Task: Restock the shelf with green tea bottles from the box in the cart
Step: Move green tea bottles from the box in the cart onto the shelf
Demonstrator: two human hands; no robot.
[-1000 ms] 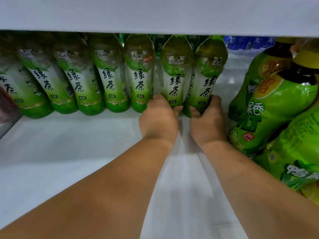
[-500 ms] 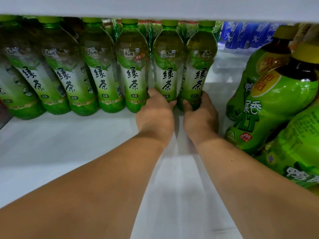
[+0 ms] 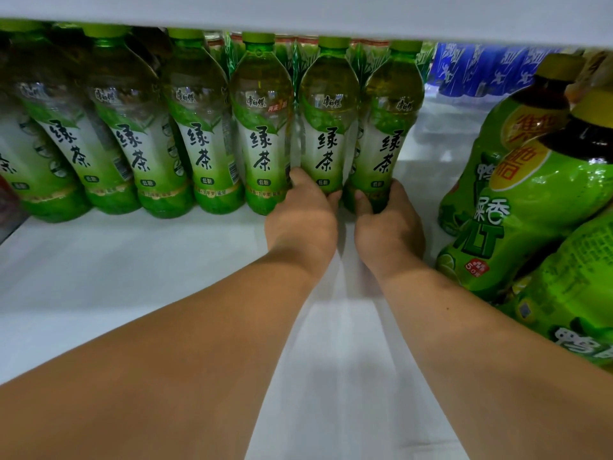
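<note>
Green tea bottles (image 3: 199,144) stand upright in a row at the back of the white shelf (image 3: 132,277). The left hand (image 3: 302,224) wraps the base of the second bottle from the right (image 3: 326,127). The right hand (image 3: 388,230) wraps the base of the rightmost bottle (image 3: 389,127). The hands are side by side, nearly touching. Larger green bottles (image 3: 530,210) lean near the right hand, and blue bottles (image 3: 481,68) show further back.

Left hand (image 3: 300,222) grips one green tea bottle (image 3: 326,127), right hand (image 3: 388,225) the end bottle (image 3: 389,127), on the shelf (image 3: 132,277).
</note>
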